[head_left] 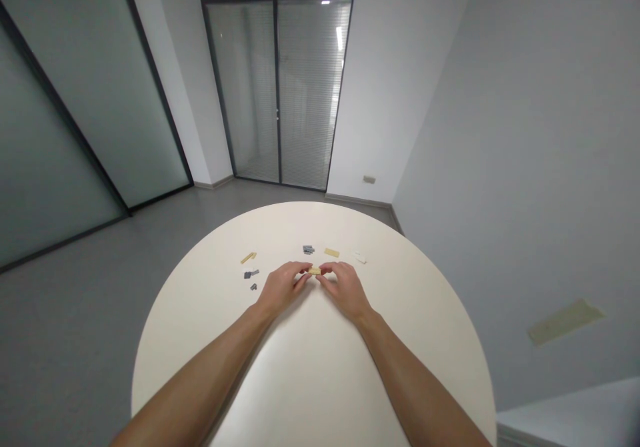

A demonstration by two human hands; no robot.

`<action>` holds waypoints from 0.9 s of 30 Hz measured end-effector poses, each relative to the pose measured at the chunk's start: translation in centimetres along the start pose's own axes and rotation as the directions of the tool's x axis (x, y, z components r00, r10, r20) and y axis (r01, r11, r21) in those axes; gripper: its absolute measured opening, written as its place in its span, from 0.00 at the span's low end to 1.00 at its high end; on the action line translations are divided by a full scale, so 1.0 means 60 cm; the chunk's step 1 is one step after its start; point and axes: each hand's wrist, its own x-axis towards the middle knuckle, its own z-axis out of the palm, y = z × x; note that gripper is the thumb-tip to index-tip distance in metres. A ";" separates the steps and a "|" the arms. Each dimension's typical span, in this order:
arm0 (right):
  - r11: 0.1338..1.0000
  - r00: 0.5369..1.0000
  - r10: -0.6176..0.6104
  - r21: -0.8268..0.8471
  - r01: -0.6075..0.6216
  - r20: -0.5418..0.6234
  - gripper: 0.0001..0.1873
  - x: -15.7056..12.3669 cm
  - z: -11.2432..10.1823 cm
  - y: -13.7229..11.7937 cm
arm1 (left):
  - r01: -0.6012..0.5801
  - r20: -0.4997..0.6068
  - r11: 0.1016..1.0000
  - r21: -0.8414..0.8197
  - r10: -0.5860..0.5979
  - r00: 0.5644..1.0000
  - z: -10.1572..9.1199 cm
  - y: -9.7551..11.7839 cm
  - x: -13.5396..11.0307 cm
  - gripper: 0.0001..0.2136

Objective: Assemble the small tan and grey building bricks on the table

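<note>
Between my two hands is a small tan building-brick piece [315,271], held just above the table. My left hand [284,287] pinches its left end with thumb and fingers. The right end is pinched by my right hand [346,288]. Just beyond the fingers lie a small pile of grey brick pieces [308,249] and a flat tan plate [331,252]. White pieces [360,257] rest farther right. Fine detail on the held piece is too small to make out.
All this is on a round white table [320,367]. To the left lie long tan pieces [248,257], dark grey pieces [249,275] and a smaller grey piece [253,287]. A glass door [280,93] and a grey wall [525,167] stand beyond the table.
</note>
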 end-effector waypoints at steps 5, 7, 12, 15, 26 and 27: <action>1.000 1.000 0.004 -0.001 -0.004 0.004 0.06 -0.001 0.002 0.002 | 0.022 0.001 1.000 -0.015 -0.022 1.000 0.000 0.000 -0.001 0.10; 1.000 1.000 0.005 -0.006 -0.005 0.002 0.06 -0.001 0.003 0.002 | 0.028 0.007 1.000 -0.013 -0.028 1.000 -0.001 0.001 -0.001 0.09; 1.000 1.000 0.010 -0.008 -0.010 0.008 0.05 -0.001 0.003 0.002 | 0.038 0.030 0.999 -0.014 -0.038 0.999 -0.004 0.004 -0.001 0.07; 1.000 1.000 0.019 -0.009 -0.019 0.009 0.06 -0.001 0.003 0.000 | 0.039 0.041 0.999 -0.020 -0.038 0.998 -0.005 0.006 -0.001 0.08; 1.000 1.000 0.018 -0.003 -0.018 0.025 0.07 -0.001 0.001 0.000 | 0.052 0.060 0.998 -0.032 -0.050 0.997 -0.008 0.009 0.000 0.09; 1.000 0.999 0.019 -0.002 -0.018 0.027 0.07 -0.001 0.001 0.000 | 0.050 0.059 0.998 -0.030 -0.048 0.997 -0.007 0.009 0.000 0.09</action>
